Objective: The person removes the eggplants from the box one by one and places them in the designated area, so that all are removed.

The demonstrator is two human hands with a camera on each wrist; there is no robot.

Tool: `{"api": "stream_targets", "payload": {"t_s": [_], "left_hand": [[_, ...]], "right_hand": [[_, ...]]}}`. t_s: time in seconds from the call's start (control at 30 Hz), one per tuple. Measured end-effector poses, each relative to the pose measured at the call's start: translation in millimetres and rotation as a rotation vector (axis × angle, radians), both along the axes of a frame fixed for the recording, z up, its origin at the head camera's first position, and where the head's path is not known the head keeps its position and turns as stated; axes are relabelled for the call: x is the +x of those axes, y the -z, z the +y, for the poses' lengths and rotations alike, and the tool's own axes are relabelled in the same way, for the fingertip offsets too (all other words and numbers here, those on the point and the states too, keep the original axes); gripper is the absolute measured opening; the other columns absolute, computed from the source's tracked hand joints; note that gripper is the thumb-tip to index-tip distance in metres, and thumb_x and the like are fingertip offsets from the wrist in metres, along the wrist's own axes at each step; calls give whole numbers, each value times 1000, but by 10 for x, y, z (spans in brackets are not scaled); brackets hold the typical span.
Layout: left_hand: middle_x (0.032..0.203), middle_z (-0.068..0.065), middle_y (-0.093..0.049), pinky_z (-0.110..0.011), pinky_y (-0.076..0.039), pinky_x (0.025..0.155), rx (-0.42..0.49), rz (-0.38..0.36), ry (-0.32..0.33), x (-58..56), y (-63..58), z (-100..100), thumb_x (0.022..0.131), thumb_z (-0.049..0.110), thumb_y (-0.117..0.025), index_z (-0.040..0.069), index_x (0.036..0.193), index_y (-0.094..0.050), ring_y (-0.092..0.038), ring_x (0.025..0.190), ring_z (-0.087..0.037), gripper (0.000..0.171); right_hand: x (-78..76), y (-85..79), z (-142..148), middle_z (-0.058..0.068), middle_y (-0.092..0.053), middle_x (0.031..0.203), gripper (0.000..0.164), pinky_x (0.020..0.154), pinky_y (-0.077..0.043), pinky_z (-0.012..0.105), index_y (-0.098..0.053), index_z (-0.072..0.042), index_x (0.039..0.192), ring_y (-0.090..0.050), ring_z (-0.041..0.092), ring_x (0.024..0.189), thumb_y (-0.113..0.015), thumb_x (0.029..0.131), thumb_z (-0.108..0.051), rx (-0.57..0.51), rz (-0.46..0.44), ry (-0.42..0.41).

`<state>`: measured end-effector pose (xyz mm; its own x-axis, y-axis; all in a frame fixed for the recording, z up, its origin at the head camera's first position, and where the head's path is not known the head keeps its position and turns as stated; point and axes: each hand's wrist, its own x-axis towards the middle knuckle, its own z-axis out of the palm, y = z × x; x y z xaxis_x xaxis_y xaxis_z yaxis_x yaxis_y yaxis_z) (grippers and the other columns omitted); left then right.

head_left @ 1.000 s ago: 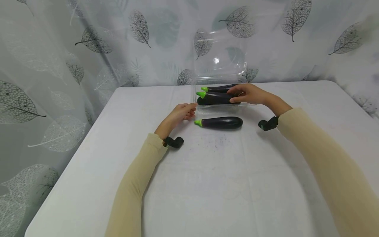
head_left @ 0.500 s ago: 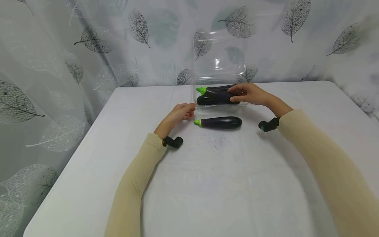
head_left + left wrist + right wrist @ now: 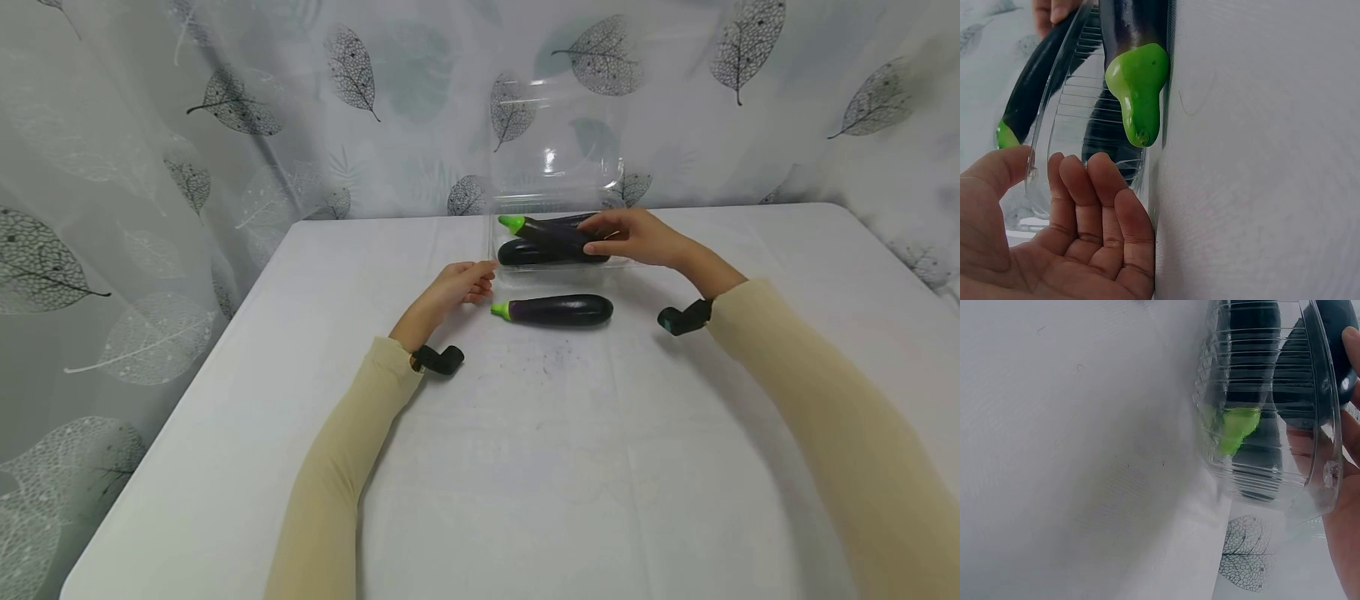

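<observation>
In the head view, my right hand grips the thick end of a dark purple eggplant with a green stem, held slantwise above a clear plastic clamshell container. Two more eggplants lie in the container, one at the front and one at the back, partly hidden by the held one. My left hand pinches the container's front left corner, thumb at the rim and fingers curled against the wall in the left wrist view. Another eggplant lies on the table in front of the container.
The container's clear lid stands raised against a leaf-patterned curtain behind the table. A white cloth with small dark specks covers the table. A black wrist camera sits on the left wrist.
The stem end of the held eggplant has swung backward, away from the front wall, so it now lies slanted. More of the front eggplant shows. My left hand has stayed in place.
</observation>
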<state>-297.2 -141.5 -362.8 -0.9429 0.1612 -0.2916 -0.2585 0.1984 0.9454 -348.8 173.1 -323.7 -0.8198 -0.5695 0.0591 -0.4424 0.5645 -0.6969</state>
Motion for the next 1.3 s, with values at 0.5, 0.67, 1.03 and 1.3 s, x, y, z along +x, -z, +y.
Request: {"api": "stream_targets", "payload": {"t_s": [0.5, 0.67, 1.03, 1.3], "left_hand": [[84, 0, -56, -19, -49, 68, -7, -6, -4, 12, -6, 15, 98, 34, -58, -5, 112, -59, -56, 76, -9, 41], [84, 0, -56, -19, -48, 68, -8, -5, -8, 14, -8, 19, 98, 34, -58, -5, 111, -59, -57, 76, -10, 41], [84, 0, -56, -19, -49, 67, 6, -3, -6, 22, -26, 19, 98, 34, -58, -4, 111, -59, -57, 75, -9, 41], [84, 0, -56, -18, -49, 68, -3, 5, -1, 15, -30, 12, 98, 33, -58, -6, 113, -59, -57, 76, -9, 42]], "right_hand": [[109, -37, 24, 17, -62, 122, 43, 83, -45, 11, -57, -3, 132, -60, 31, 112, -68, 93, -18, -43, 31, 18], [141, -44, 11, 18, -61, 122, 42, 87, -45, 12, -58, 0, 131, -59, 29, 112, -68, 93, -15, -67, 62, 8], [227, -113, -1, 16, -63, 119, 41, 88, -44, 11, -59, 0, 129, -56, -5, 96, -70, 91, -12, -91, 94, 9], [307, -122, 9, 16, -62, 122, 41, 89, -45, 12, -60, -2, 129, -57, -4, 99, -70, 91, -11, -102, 116, -9]]}}
